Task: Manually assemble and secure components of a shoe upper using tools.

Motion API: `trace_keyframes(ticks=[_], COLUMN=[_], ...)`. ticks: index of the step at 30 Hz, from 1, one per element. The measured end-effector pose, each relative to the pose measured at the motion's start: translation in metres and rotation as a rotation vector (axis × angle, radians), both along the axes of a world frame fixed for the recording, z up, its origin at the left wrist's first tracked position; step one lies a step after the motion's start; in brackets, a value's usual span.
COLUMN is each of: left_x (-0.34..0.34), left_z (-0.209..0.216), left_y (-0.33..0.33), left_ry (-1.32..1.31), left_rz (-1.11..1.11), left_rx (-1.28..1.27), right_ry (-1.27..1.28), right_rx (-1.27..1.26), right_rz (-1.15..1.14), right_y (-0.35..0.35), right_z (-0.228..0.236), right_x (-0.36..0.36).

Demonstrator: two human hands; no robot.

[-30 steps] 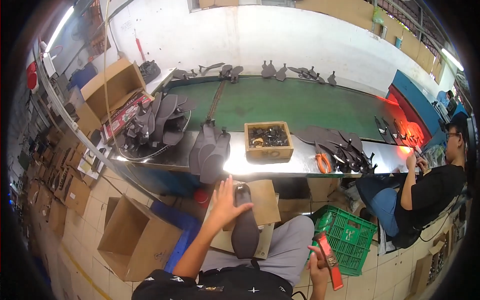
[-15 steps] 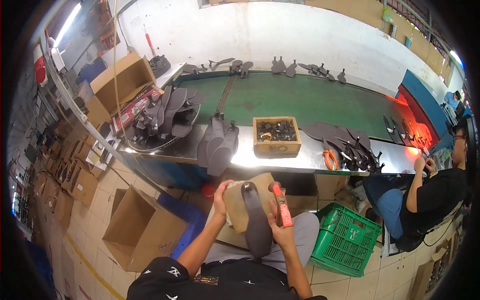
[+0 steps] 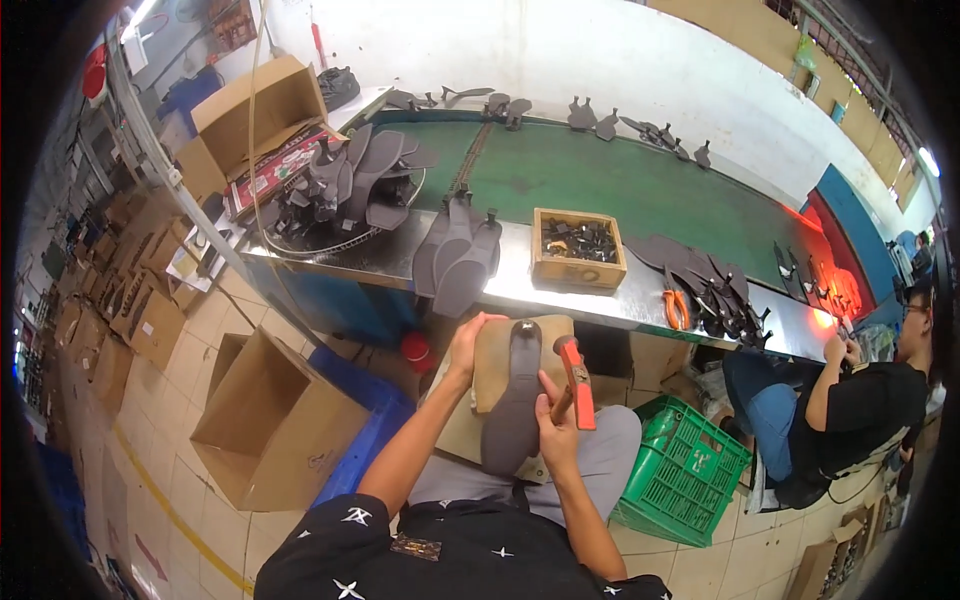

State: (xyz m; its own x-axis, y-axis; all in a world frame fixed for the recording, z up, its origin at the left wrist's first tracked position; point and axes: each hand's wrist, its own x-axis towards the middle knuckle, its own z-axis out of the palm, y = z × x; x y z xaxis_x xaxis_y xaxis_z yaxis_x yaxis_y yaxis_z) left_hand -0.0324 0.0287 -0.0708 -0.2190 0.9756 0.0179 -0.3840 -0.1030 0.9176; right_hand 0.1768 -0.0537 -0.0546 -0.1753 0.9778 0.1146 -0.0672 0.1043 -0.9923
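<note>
Tiled floor and a long green conveyor bench [image 3: 600, 185] frame the workplace. On the person's lap, the right hand [image 3: 556, 428] is clenched around the handle of an orange-headed hammer [image 3: 573, 372], its head raised just above a dark grey shoe sole [image 3: 515, 410]. The sole is long, matte and lies lengthwise on a tan board [image 3: 495, 360]. The left hand [image 3: 468, 340] grips the board's left edge, fingers curled over it. On the steel ledge beyond, a small wooden box [image 3: 580, 262] holds dark small parts, perhaps tacks. A green plastic crate [image 3: 682, 472] stands on the floor to the right, an open cardboard box [image 3: 272, 425] to the left.
</note>
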Motion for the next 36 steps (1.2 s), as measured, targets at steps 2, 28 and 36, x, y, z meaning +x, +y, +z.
trace_keyframes(ticks=[2,28,36], left_x=[-0.002,0.038,0.041], left_z=[-0.006,0.073,0.09], left_y=[0.01,0.017,0.032], left_ry=[0.0,1.062,0.856], left_rz=[-0.029,-0.006,-0.137], left_rx=[0.005,0.305,0.152], right_ry=[0.035,-0.302,0.201], right_rx=[0.062,0.34,0.249], right_rz=[-0.033,-0.357,-0.32], right_y=[0.008,-0.056,-0.086], right_z=[-0.011,0.068,0.06], right_x=[-0.002,0.086,0.106])
